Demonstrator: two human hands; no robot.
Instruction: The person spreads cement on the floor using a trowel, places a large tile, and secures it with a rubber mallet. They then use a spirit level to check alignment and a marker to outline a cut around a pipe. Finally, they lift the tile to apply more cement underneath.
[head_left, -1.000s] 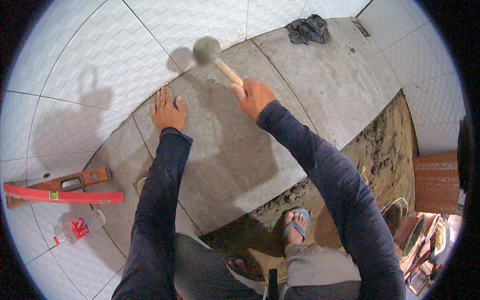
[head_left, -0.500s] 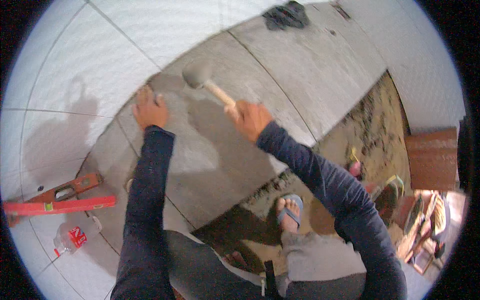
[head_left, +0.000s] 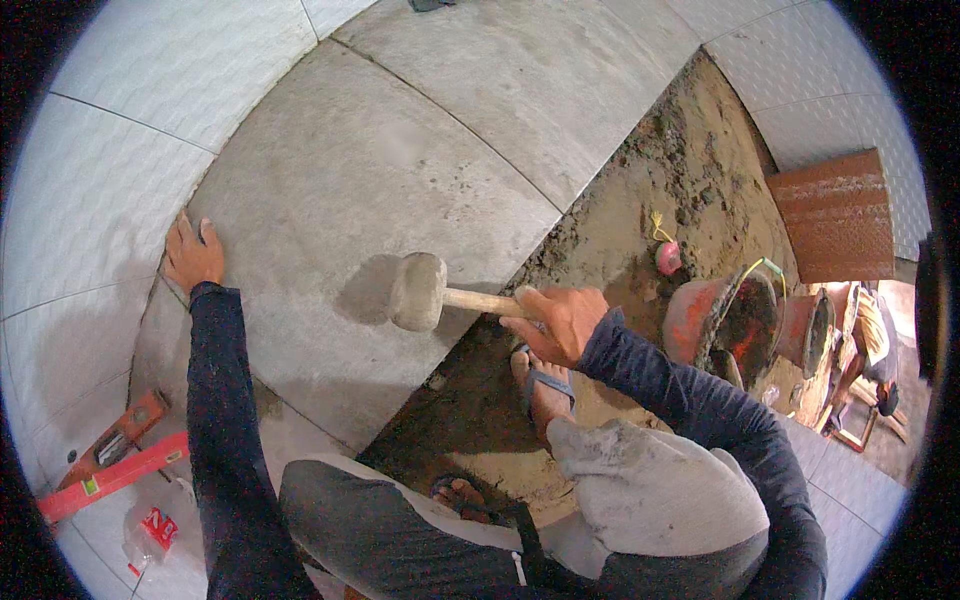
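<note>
My right hand is closed around the wooden handle of a mallet, whose dusty grey head is over the large grey floor tile. A shadow lies beside the head; I cannot tell if it touches the tile. At the tile's left edge, where it meets the white wall, my left hand rests with fingers outstretched, holding nothing. Along the tile's near right edge lies the rough brown mortar bed, on which one of my sandalled feet stands.
An orange level and a red level lie at lower left, above a clear bottle with a red label. On the right are a pink ball-like thing with yellow string, mortar-stained buckets and a brown panel.
My view has shifted. The mallet has come from near my left hand toward the tile's near right edge. My left hand is still at the wall-side edge, fingers outstretched.
</note>
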